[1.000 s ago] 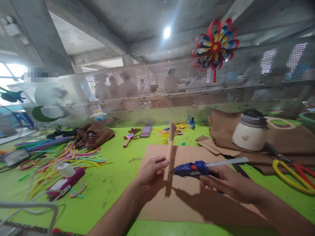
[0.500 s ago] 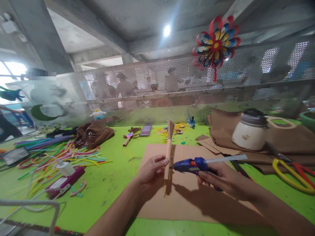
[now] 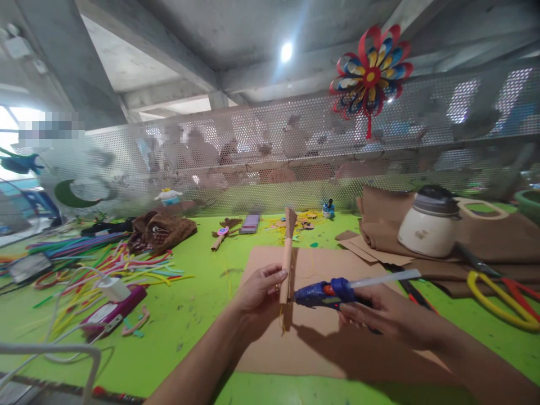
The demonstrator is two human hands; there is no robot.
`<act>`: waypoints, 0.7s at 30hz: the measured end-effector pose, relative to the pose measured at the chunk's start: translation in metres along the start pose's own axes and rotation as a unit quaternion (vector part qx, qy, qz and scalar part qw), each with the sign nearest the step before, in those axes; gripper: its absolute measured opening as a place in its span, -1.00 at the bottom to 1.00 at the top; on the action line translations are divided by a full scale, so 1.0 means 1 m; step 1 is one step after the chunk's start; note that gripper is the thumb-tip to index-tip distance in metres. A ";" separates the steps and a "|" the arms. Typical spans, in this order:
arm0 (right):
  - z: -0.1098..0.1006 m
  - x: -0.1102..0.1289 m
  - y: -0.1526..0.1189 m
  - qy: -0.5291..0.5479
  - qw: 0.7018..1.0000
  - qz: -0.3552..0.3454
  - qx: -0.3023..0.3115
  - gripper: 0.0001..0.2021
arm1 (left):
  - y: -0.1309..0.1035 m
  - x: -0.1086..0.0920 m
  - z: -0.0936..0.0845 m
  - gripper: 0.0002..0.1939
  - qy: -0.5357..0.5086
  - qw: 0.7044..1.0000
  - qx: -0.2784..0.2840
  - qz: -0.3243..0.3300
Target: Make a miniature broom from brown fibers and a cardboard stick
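Observation:
My left hand [image 3: 260,289] is closed on a rolled brown paper tube [image 3: 287,261], held nearly upright, its top end fringed or flared. Yellow string dangles from the tube's lower end. In my right hand [image 3: 379,312] is a blue glue gun [image 3: 323,293] with a clear glue stick [image 3: 386,279] poking out of its back. The gun's nozzle points left and is at the tube's right side near the bottom; whether it touches I cannot tell. Beneath both hands lies a brown cardboard sheet [image 3: 261,357].
Colourful pipe cleaners [image 3: 152,275] and a purple power strip [image 3: 113,309] lie left on the green table [image 3: 181,360]. A similar small paper piece [image 3: 220,236] lies behind. Right are a cream kettle-like jug [image 3: 428,222], brown paper [image 3: 379,214] and yellow-and-red-handled scissors [image 3: 498,298]. A perforated screen [image 3: 253,163] stands behind.
The glue gun's nozzle has moved down along the tube toward its lower end. The tube has shifted slightly left, still in my left hand.

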State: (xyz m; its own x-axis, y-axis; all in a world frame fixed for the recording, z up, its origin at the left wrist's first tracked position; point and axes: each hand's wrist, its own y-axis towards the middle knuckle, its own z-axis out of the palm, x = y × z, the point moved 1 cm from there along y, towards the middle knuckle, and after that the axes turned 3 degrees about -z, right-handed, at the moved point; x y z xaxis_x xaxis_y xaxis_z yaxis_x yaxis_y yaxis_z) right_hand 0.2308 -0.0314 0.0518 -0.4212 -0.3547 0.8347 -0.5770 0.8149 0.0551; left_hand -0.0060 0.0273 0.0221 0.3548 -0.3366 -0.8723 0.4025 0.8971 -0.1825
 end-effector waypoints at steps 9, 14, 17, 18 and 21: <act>0.002 0.001 -0.001 0.004 1.000 0.009 0.009 -0.49 | 0.001 0.000 -0.005 -0.74 -0.010 1.000 -0.006 -0.012; 0.001 -0.001 0.001 0.007 1.000 -0.011 -0.008 -0.50 | 0.002 0.002 -0.006 -0.77 -0.008 1.000 -0.006 -0.007; 0.001 -0.004 0.004 0.002 0.999 -0.020 -0.032 -0.49 | 0.002 0.002 -0.005 -0.75 -0.003 1.000 -0.002 -0.005; 0.002 -0.004 0.005 0.000 0.999 -0.022 -0.037 -0.49 | 0.002 0.002 -0.005 -0.74 -0.001 1.000 0.004 -0.005; 0.003 -0.003 0.005 -0.009 0.999 -0.018 -0.038 -0.47 | 0.001 0.002 -0.006 -0.74 0.004 1.000 0.027 0.004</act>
State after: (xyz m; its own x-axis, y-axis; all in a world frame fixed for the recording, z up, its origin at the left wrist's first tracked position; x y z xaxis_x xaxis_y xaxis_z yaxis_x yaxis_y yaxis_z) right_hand 0.2269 -0.0276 0.0477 -0.4139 -0.3923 0.8214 -0.5369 0.8339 0.1277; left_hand -0.0098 0.0292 0.0176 0.3523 -0.3266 -0.8770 0.4448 0.8829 -0.1502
